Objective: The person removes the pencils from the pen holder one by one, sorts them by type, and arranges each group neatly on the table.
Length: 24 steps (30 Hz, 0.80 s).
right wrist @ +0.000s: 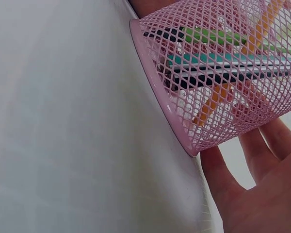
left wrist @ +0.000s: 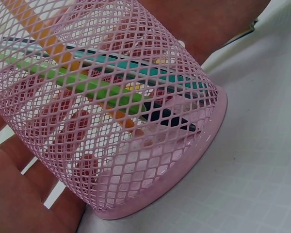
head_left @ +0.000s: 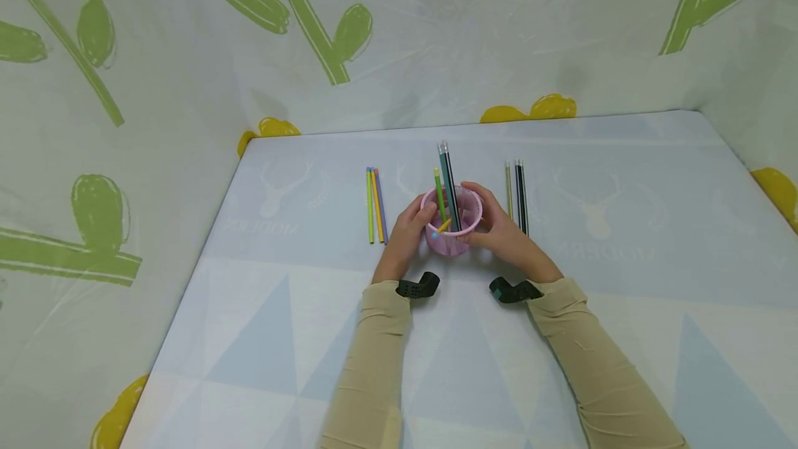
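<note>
A pink mesh pencil cup (head_left: pixel 446 248) is held between both hands, its base right at the tabletop in the wrist views. On its left side, my left hand (head_left: pixel 405 238) grips the wall with the thumb at the rim. From the right, my right hand (head_left: pixel 501 234) curls round the cup, fingers on the far side. Inside lean a green pencil (head_left: pixel 439 189), a teal pencil (right wrist: pixel 203 59) and a black-and-silver pencil (right wrist: pixel 233 76). A shorter orange pencil (left wrist: pixel 43 36) with a blue end slants across the cup.
Left of the cup lie several bright pencils (head_left: pixel 373 206), green, yellow-orange and purple, side by side. To the right, dark striped pencils (head_left: pixel 521 192) and a greenish one (head_left: pixel 508 189) lie parallel, partly behind the right hand. A patterned cloth (head_left: pixel 249 310) covers the table, with a leaf-print curtain (head_left: pixel 436 54) behind.
</note>
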Each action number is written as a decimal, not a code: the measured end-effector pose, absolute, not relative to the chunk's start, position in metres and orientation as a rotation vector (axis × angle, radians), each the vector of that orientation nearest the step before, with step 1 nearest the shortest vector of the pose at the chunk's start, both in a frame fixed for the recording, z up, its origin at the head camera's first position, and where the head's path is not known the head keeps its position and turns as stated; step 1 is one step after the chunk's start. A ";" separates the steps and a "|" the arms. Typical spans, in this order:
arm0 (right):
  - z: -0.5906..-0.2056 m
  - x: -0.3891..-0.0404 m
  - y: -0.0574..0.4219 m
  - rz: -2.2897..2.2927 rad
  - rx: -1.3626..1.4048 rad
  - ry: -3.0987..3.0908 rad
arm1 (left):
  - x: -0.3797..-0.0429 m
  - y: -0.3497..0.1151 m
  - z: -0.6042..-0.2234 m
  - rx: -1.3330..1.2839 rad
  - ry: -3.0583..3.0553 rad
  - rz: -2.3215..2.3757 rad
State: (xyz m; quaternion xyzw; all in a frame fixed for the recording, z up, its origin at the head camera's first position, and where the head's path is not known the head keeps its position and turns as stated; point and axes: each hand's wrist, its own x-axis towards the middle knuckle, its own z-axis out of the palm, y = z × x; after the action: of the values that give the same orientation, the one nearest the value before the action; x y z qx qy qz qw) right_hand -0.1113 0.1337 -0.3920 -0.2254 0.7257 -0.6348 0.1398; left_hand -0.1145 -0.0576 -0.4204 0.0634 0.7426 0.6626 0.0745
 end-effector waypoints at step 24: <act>-0.391 -0.110 0.134 -1.827 -0.636 2.115 | -0.116 -0.058 -0.422 0.216 2.231 2.004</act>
State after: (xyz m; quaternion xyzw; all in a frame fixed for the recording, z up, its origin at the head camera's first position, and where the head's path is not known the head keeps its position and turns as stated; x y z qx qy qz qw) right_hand -0.1102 0.1344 -0.3914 -0.2198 0.7309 -0.6313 0.1374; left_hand -0.1157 -0.0577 -0.4216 0.0716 0.7403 0.6650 0.0672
